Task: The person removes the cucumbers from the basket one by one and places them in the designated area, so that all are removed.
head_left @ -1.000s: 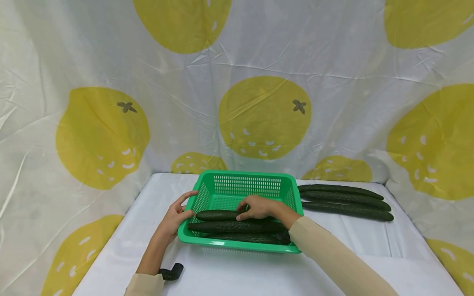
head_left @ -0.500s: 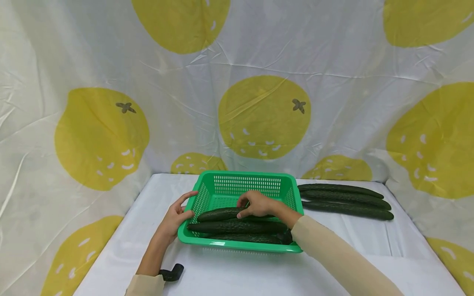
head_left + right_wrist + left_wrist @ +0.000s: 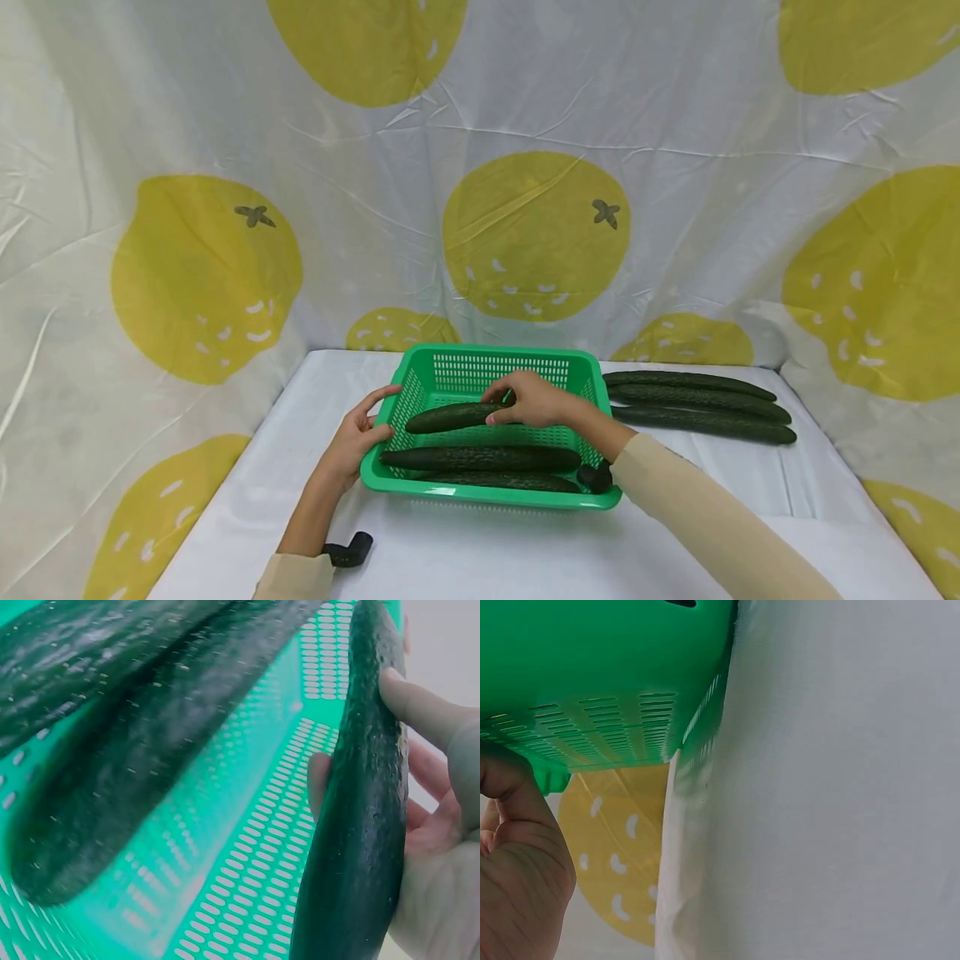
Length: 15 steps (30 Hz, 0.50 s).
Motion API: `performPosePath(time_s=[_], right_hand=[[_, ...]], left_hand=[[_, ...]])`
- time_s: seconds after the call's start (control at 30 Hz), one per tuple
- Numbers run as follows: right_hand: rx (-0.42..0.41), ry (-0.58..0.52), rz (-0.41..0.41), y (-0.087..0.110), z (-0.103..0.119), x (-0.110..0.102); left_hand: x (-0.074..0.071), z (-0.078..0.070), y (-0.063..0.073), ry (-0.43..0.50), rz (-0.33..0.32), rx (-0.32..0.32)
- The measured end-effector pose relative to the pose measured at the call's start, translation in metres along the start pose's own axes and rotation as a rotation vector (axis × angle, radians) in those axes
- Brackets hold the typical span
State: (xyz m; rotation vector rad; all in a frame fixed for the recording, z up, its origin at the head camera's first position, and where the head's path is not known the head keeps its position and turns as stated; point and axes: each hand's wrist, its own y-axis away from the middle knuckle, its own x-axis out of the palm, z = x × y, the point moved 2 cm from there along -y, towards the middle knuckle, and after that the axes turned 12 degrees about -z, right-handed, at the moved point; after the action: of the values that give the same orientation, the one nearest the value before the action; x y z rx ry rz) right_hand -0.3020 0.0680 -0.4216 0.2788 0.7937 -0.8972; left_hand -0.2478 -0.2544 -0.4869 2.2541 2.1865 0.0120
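My right hand [image 3: 536, 400] grips a dark green cucumber [image 3: 450, 417] above the floor of a green slotted plastic basket [image 3: 480, 497]. In the right wrist view, the thumb lies along one side of this cucumber [image 3: 352, 847] and a fingertip shows on the other side. My left hand [image 3: 352, 442] holds the basket's left rim; from the left wrist view, the hand [image 3: 521, 862] is at the basket's outer wall, its fingertips partly hidden. Two more cucumbers lie along the basket's near side, one in front [image 3: 502, 482] and one behind it [image 3: 480, 458].
Three cucumbers [image 3: 705, 400] lie side by side on the white-covered table [image 3: 480, 558] right of the basket, their left ends close to its wall. Behind the table hangs a white cloth [image 3: 367, 250] with a yellow lemon print.
My right hand has raised its cucumber and moved it toward the basket's back, away from the two at the near side. My left hand has stayed at the rim.
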Motion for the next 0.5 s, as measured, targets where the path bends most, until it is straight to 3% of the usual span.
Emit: performPosePath(time_s=[0.5], right_hand=[[-0.025, -0.023, -0.097, 0.025, 0.022, -0.039]], left_hand=[[-0.002, 0.002, 0.0, -0.011, 0.003, 0.004]])
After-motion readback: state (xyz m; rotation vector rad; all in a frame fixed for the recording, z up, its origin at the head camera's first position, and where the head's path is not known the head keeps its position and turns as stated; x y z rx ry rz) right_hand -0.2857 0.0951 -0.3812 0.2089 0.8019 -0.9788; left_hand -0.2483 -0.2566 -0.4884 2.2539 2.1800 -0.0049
